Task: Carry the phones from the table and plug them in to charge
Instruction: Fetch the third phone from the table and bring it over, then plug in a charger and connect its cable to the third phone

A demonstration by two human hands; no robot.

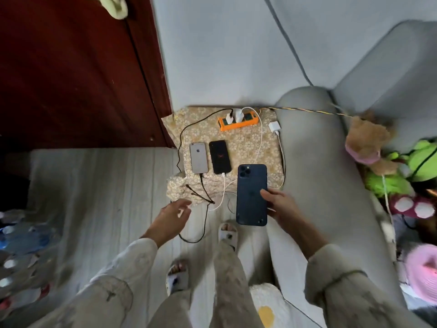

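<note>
My right hand (281,205) grips a dark blue phone (251,195), back side up, just in front of a small stand covered in flowered cloth (246,143). On that cloth lie a silver phone (199,157) with a black cable in it and a black phone (220,156) with a white cable in it. An orange power strip (237,121) at the back of the stand holds two white chargers. A loose white charger (274,127) with its cable lies at the stand's right edge. My left hand (173,217) is empty, fingers apart, near dangling cables (208,202).
A grey sofa arm (314,162) stands right of the stand, with stuffed toys (369,140) beyond it. A dark red door (71,67) is on the left. Bottles (26,237) lie on the floor at far left. My slippered feet (228,234) are below the stand.
</note>
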